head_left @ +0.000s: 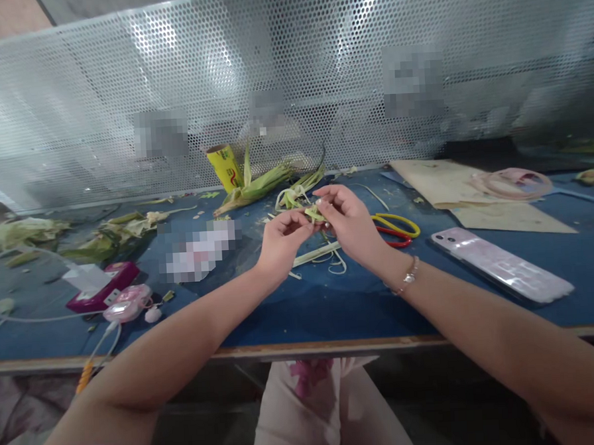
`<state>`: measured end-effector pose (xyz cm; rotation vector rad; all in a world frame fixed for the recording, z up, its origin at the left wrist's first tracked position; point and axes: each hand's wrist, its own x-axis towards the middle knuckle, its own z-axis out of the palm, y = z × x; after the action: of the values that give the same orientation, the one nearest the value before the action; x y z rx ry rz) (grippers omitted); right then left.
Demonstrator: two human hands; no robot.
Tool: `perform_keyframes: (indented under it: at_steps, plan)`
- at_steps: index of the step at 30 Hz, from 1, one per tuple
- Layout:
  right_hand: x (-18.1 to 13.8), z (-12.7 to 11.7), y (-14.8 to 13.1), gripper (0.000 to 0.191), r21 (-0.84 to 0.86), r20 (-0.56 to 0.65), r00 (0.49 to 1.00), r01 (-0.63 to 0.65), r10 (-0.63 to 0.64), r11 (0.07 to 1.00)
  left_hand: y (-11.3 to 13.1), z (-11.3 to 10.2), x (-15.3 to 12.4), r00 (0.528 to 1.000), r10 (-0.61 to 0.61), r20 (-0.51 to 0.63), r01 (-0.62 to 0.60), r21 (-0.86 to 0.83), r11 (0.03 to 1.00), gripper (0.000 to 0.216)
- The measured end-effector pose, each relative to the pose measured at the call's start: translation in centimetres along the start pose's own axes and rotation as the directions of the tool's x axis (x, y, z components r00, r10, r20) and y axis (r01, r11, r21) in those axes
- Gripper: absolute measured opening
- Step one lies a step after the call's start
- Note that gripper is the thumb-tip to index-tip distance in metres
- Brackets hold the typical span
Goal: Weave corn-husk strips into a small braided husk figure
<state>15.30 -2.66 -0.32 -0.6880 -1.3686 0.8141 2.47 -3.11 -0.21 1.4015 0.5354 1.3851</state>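
Two bare hands meet above the middle of the blue-topped table in the head view. The left hand has thumb and forefinger pinched closed on a small folded piece of pale green leaf strips. The right hand curls over it from the other side, fingertips nipping the same piece. It is held clear of the table, probably so both sets of fingertips can reach around it. Loose pale strips lie just beneath. Yellow-and-red-handled scissors rest beside the right wrist, likely kept within reach. A bundle of long green leaves lies farther back by the perforated metal screen, and a pink-cased phone lies to the right.
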Motion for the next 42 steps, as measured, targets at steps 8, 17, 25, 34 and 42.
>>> perform_keyframes:
  at_steps: [8, 17, 25, 34, 42]
  plan:
    - [-0.2, 0.0, -0.4, 0.023, -0.087, 0.003, 0.999, 0.033, -0.033, 0.996, 0.7, 0.3, -0.2, 0.996, -0.071, -0.049, 0.064, -0.145, 0.987, 0.022]
    - [-0.6, 0.2, -0.8, 0.024, -0.129, 0.017, 0.997, 0.074, -0.073, 0.989, 0.5, 0.6, 0.0, 0.988, -0.095, -0.119, 0.088, -0.066, 0.994, 0.026]
    - [-0.6, 0.3, -0.5, 0.023, -0.141, 0.039, 0.995, 0.096, -0.092, 0.985, 0.4, 0.7, -0.2, 0.986, -0.044, -0.162, 0.042, -0.012, 0.999, 0.020]
    - [-0.2, 0.6, 0.7, 0.033, 0.102, 0.042, 0.998, -0.060, 0.056, 0.993, -0.2, -0.3, 0.3, 0.969, 0.115, -0.220, -0.073, 0.190, 0.979, 0.019]
    - [-0.7, 1.3, 1.0, 0.035, -0.005, 0.035, 0.991, -0.131, 0.131, 0.991, 0.0, -0.3, 0.0, 0.945, 0.247, -0.215, -0.152, 0.380, 0.912, 0.018]
